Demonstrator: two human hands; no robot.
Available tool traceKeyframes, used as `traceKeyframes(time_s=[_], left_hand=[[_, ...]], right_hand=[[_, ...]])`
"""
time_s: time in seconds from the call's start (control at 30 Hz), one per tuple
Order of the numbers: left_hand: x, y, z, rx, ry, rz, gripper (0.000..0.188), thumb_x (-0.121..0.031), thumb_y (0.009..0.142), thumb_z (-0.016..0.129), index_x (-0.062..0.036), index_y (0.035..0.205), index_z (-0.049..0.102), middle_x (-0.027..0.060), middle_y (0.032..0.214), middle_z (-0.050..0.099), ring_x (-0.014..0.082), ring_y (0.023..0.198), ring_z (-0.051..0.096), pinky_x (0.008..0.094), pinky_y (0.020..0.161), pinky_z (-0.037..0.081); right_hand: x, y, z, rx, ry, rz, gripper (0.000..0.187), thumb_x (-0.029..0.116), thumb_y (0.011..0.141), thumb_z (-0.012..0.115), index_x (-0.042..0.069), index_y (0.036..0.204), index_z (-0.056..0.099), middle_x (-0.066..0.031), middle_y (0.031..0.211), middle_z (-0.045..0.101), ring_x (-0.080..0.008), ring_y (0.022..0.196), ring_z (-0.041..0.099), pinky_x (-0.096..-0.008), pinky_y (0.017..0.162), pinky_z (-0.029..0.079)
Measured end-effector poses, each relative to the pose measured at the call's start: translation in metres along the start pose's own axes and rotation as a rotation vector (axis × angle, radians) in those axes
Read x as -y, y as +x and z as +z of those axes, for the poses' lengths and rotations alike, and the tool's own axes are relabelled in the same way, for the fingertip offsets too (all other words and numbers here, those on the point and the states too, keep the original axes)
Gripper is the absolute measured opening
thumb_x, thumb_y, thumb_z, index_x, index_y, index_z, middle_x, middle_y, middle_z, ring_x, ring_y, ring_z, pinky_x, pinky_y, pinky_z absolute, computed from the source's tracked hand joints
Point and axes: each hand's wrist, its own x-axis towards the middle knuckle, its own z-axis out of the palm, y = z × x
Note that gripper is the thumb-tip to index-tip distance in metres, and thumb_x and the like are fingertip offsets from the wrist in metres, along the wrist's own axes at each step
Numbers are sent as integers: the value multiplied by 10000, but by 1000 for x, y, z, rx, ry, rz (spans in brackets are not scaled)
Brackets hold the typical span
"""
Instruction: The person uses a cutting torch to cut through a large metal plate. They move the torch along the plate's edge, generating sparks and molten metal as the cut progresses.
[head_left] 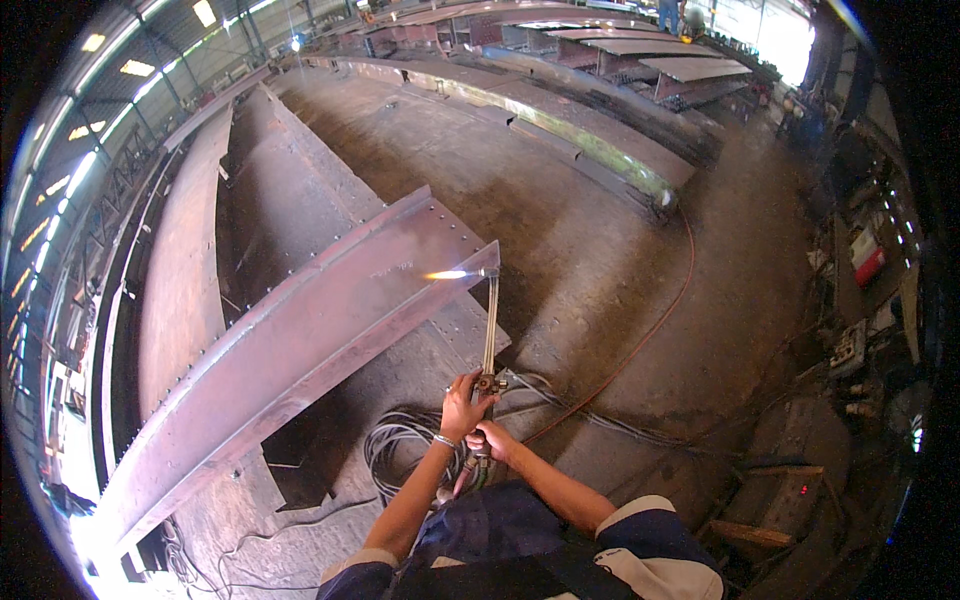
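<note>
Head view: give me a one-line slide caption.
Both hands, left hand and right hand, grip a cutting torch whose flame plays on a rusty steel girder, hoses coiled below.

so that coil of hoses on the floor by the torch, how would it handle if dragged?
Probably floppy: the hoses lie in loose loops. They would likely snag or tangle, since several strands overlap. Dragging may also tug the cutting torch, since they appear to run toward both hands.

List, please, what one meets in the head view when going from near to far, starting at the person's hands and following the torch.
Right hand on the torch handle → left hand at the valves → long torch tube → torch tip → flame → rusty steel beam.
</note>
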Motion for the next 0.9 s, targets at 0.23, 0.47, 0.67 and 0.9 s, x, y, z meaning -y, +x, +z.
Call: traceKeyframes(time_s=[0.23, 0.47, 0.67, 0.9], left_hand=[[-4, -22, -6, 56, -87, -251, 603, -420, 782, 757, -25, 1198, 572, 161, 1104, 628, 316, 1004, 632, 402, 849, 503], [-11, -41, -8, 370, -341, -573, 842, -485, 781, 755, 25, 1353, 406, 241, 1218, 580, 272, 1109, 601, 376, 919, 492], [-6, -53, -24, 528, -323, -530, 1405, -478, 545, 911, 27, 1456, -31, 266, 1324, 478, 379, 1207, 518, 413, 1036, 399], [-20, -44, -14, 565, -56, -616, 1055, -458, 587, 842, 32, 1354, 310, 284, 1180, 584, 395, 1094, 595, 419, 914, 479]], right_hand=[[4, 2, 17, -222, 67, -75, 208, 255, 957, 476, 110, 809, 490, 20, 610, 425, -83, 427, 364, -234, 417, 308], [6, 6, -18, -346, -5, -222, 197, 251, 955, 485, 93, 852, 543, 2, 634, 483, -93, 440, 397, -265, 405, 325], [43, -13, 39, -418, -132, -259, 215, 177, 911, 508, 69, 1061, 619, -16, 689, 560, -92, 461, 434, -272, 422, 362], [82, -8, 50, -412, -21, -389, 240, 159, 870, 573, 67, 1091, 551, -45, 818, 619, -85, 447, 412, -255, 418, 353]])
